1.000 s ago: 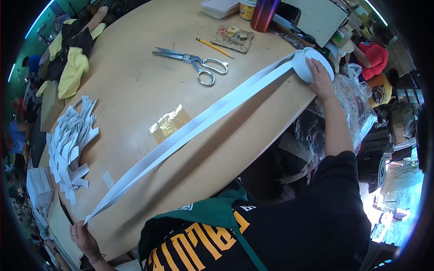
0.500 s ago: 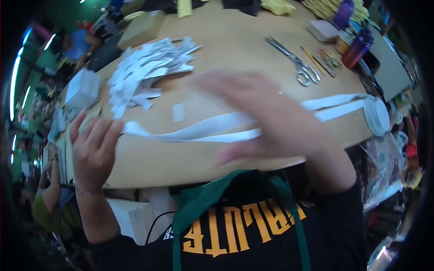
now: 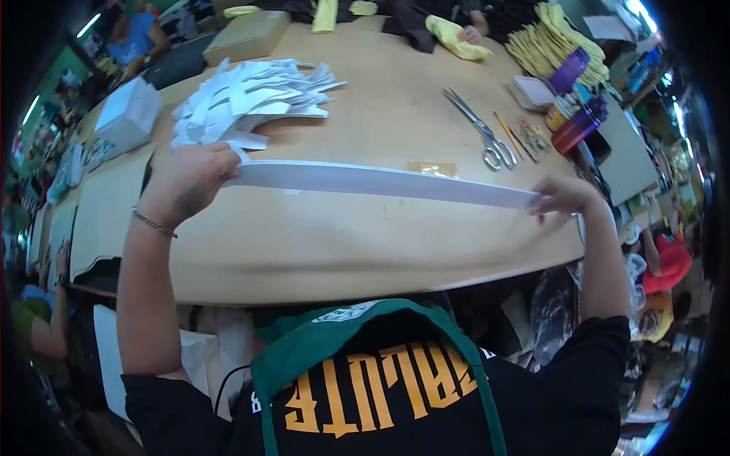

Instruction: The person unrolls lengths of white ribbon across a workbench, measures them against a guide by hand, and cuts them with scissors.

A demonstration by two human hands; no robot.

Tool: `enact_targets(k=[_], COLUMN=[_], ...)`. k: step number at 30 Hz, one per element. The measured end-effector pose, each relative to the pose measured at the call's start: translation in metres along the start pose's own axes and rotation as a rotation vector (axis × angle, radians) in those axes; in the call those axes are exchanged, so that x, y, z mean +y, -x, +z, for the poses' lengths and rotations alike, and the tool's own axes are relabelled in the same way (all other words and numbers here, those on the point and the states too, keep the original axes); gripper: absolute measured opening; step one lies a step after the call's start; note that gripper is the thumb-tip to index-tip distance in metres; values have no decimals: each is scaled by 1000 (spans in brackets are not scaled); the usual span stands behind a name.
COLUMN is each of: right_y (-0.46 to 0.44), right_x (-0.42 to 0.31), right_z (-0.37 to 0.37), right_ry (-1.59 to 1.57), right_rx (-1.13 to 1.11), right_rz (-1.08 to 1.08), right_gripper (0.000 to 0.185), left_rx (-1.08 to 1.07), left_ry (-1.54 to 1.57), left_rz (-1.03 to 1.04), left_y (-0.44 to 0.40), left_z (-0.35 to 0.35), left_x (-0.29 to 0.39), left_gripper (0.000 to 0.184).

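Observation:
A white fabric band [image 3: 380,185], which looks like elastic, stretches nearly straight across the table between my two hands. My left hand [image 3: 190,178] is closed around its left end, close to a heap of cut white strips [image 3: 251,99]. At the other end my right hand [image 3: 564,197] pinches the band, with its fingertips slightly blurred. The band seems doubled along its upper edge. Whether it runs on past my right hand is hidden.
Scissors [image 3: 483,131], a pencil [image 3: 508,135], a purple-red bottle [image 3: 579,125] and a lidded tub [image 3: 531,93] lie at the right. Folded yellow cloths [image 3: 559,45] are stacked behind. A cardboard box [image 3: 247,36] stands at the back left. Another person's hand [image 3: 470,36] touches yellow cloth.
My right hand, open and blurred over the middle before, has moved right and closed on the band. My left hand has risen slightly. The sagging band is now pulled nearly straight.

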State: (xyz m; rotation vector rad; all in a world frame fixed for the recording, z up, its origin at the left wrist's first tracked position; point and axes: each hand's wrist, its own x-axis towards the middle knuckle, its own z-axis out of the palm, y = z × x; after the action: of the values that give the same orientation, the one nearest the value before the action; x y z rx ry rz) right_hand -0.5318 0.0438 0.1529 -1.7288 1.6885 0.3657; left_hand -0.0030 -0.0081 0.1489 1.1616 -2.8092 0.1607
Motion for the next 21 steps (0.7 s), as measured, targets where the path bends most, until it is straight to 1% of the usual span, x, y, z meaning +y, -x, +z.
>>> enact_targets(k=[1, 2, 3, 4, 5, 6, 8, 9, 10, 11, 12, 13, 15, 18, 21], right_y=[10, 20, 29, 28, 27, 27, 9, -5, -18, -39, -62, -71, -82, -89, -86], right_x=[46, 74, 97, 125, 135, 144, 111, 69, 13, -18, -55, -104, -165, -186, -176], right_z=[-5, -10, -15, -17, -13, -3, 13, 11, 12, 24, 53, 73, 108, 117, 117], right_ry=[-19, 125, 269, 303, 340, 452, 686, 591, 510, 314, 152, 27, -154, -467, -788], right_rx=[44, 77, 109, 159, 207, 366, 687, 643, 660, 737, 889, 831, 769, 459, 363], right_rz=[153, 261, 369, 526, 680, 709, 736, 599, 385, -55, -580, -724, -779, -638, -593], right_gripper=[20, 20, 21, 26, 33, 38, 48, 68, 68, 67, 64, 61, 51, 37, 23], left_rx=[-1, -5, -68, -80, -156, -188, -194, -189, -185, -178, -170, -153, -123, 9, 181], left_ry=[55, 106, 181, 261, 282, 221, 150, 106, 62, 11, -21, -33, -61, 18, 478], left_rz=[15, 31, -20, 32, 50, 40, 95, 104, 111, 119, 123, 137, 158, 156, 31], left_y=[-9, -20, -31, -45, -61, -71, -88, -90, -92, -95, -94, -91, -82, -66, -59], left_z=[23, 42, 56, 67, 77, 85, 96, 95, 94, 90, 81, 74, 61, 45, 47], left_x=[-3, -2, 9, 20, 31, 48, 71, 80, 88, 93, 99, 104, 108, 108, 100], left_gripper=[2, 2, 4, 6, 8, 9, 5, 6, 7, 8, 10, 10, 9, 6, 14])
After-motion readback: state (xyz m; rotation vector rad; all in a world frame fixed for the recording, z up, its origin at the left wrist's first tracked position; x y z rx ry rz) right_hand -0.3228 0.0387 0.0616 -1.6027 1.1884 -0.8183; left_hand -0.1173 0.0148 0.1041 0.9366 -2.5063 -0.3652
